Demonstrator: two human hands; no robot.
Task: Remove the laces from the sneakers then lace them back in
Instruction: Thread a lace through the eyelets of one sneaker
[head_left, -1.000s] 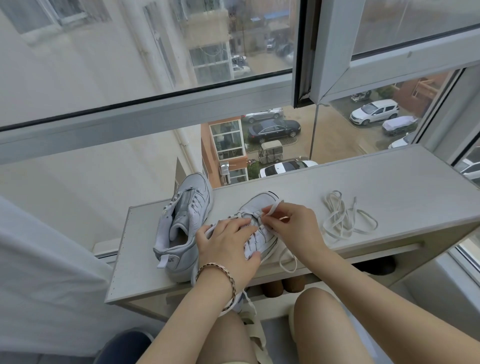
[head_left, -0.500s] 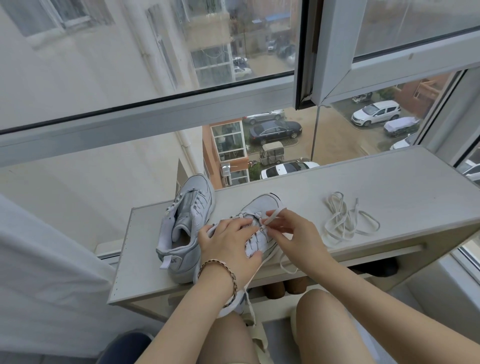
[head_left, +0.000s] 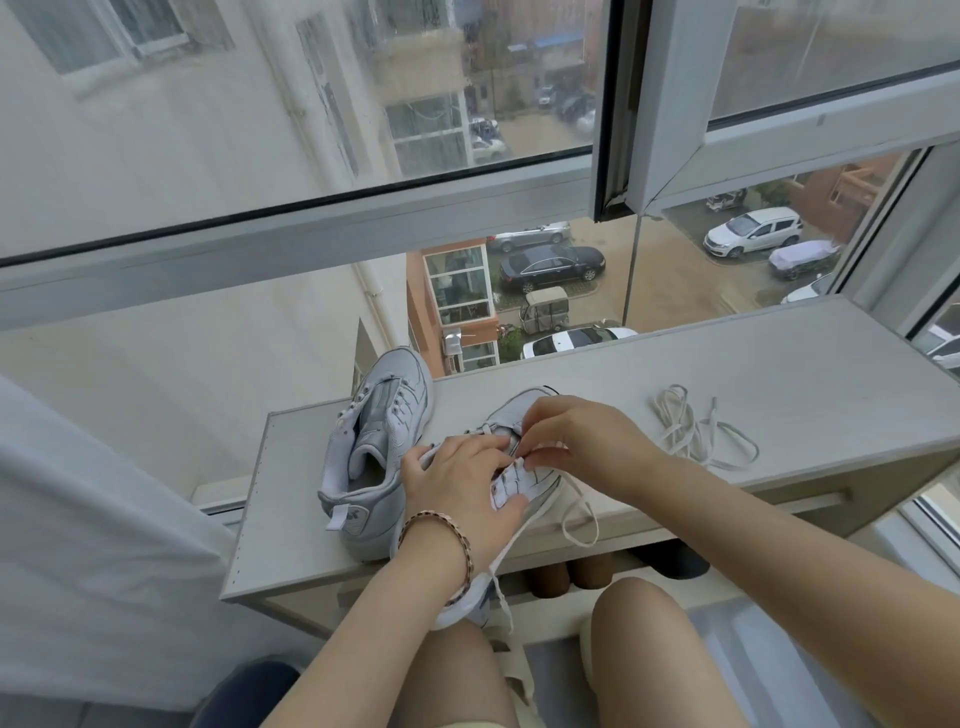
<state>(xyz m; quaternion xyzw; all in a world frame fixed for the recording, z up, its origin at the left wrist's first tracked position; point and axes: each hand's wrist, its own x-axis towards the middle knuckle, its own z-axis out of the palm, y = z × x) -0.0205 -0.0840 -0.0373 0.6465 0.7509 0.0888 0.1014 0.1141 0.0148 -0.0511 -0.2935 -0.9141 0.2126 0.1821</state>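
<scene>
Two hands work the near sneaker (head_left: 543, 480), whose heel overhangs the shelf's (head_left: 779, 384) front edge. My left hand (head_left: 457, 483) grips its upper, fingers curled over the tongue. My right hand (head_left: 582, 441) has dropped from a raised pull toward the toe and now pinches the lace (head_left: 524, 535) at the eyelets, beside my left fingertips. I judge another crossing freed, with unlacing still under way. Farther left stands the bare second sneaker (head_left: 379, 431); the removed lace (head_left: 691, 436) lies well right.

Soft overcast daylight thru window (head_left: 311, 130); sharp, edges bowed.
</scene>
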